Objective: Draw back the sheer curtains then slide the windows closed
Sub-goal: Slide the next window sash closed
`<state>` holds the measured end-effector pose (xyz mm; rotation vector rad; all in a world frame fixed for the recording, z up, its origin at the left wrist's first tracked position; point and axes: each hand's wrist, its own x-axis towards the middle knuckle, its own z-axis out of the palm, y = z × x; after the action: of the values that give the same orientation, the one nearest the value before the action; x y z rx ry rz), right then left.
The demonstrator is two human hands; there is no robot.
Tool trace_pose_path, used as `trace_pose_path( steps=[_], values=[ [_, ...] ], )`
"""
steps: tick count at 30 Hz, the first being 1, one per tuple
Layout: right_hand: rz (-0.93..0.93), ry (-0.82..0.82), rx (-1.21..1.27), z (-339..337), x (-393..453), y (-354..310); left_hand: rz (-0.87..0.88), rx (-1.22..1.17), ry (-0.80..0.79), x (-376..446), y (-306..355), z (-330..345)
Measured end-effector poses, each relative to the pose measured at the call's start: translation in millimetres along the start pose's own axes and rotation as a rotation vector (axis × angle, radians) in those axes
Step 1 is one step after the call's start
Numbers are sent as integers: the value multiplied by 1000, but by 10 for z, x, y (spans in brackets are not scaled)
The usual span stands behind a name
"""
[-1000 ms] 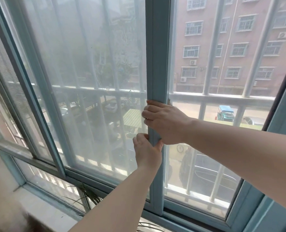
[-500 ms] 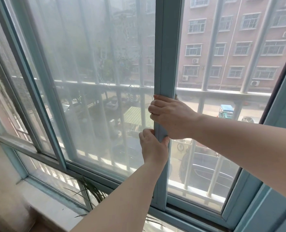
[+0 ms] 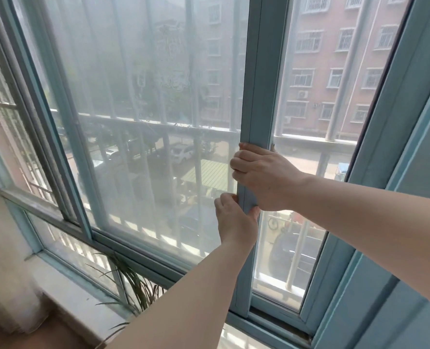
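Note:
A blue-framed sliding window sash fills the middle of the view, its upright edge bar [image 3: 259, 84] running top to bottom. My right hand [image 3: 261, 177] is wrapped around that bar at mid height. My left hand [image 3: 236, 217] grips the same bar just below it, thumb on the right side. Hazy glass [image 3: 146, 109] of the sash lies to the left of the bar. A gap [image 3: 307, 197] stays open between the bar and the fixed blue frame [image 3: 375, 172] on the right. No sheer curtain hangs in front of this sash.
A white sill [image 3: 78, 306] runs along the bottom left with a thin-leaved plant [image 3: 135, 290] on it. Pale fabric [image 3: 0, 260] hangs at the far left. Outside are metal security bars [image 3: 344, 84], parked cars and a pink apartment block [image 3: 334, 59].
The sash bar with both hands on it has slid to the right, narrowing the open gap. My view has shifted a little, showing more sill at the left.

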<state>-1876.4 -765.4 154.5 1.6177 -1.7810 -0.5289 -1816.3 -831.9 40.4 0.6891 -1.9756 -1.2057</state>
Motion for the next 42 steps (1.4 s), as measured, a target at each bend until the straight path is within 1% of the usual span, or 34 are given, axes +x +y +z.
trace_pose_path(
  steps=[7, 17, 30, 42],
  values=[
    [12, -2, 1, -8, -377, 88, -1, 1, -4, -249, 178, 260],
    [38, -66, -35, -21, -825, 197, 11, -8, -35, -529, 374, 570],
    [98, 4, -35, 36, -1314, 294, 18, -23, -67, -853, 588, 896],
    [124, -43, -96, 53, -1647, 367, 39, -10, -93, -1057, 716, 1132]
  ],
)
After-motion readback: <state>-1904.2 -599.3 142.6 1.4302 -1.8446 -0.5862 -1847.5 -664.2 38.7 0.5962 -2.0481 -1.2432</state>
